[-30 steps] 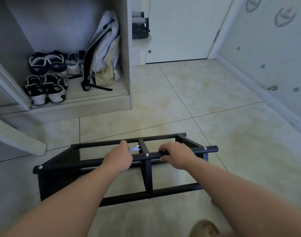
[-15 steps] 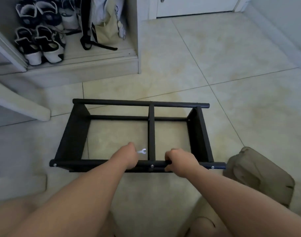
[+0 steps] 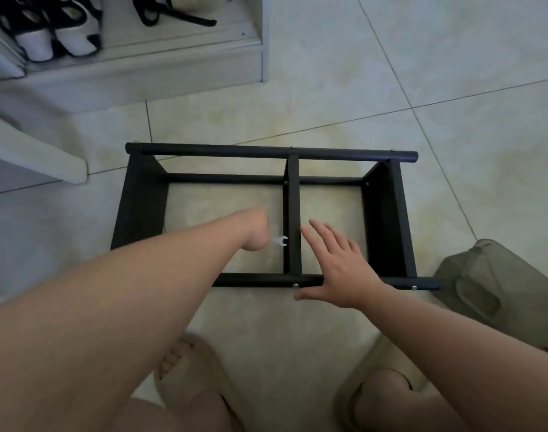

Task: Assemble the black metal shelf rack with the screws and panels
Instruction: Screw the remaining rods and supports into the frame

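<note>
Head view: black metal rack frame (image 3: pixel 388 213) sits on the tiled floor (image 3: pixel 328 73), mid-frame, long side running across the picture. Far rail (image 3: pixel 219 150) and near rail (image 3: pixel 254 279) are joined by a centre divider (image 3: pixel 294 213), with a solid side panel at each end. A screw (image 3: pixel 295 285) shows on the near rail at the divider joint, another near the rail's right end.

Left hand (image 3: pixel 254 232) reaches inside the frame, left of the divider, fingers curled under and gripping a small white wrench (image 3: pixel 280 241). The wrench's open end points at the divider; contact not clear.

Right hand (image 3: pixel 341 266) is flat, fingers straight and spread, holding nothing — palm over the near rail just right of the divider, thumb beside the screw.

Lower frame: two feet in beige slippers (image 3: pixel 191 378). Right edge: olive bag (image 3: pixel 490 285) just beside the near rail's end. Upper left: cabinet (image 3: pixel 173 67) with black-and-white sandals (image 3: pixel 57 35) inside.
</note>
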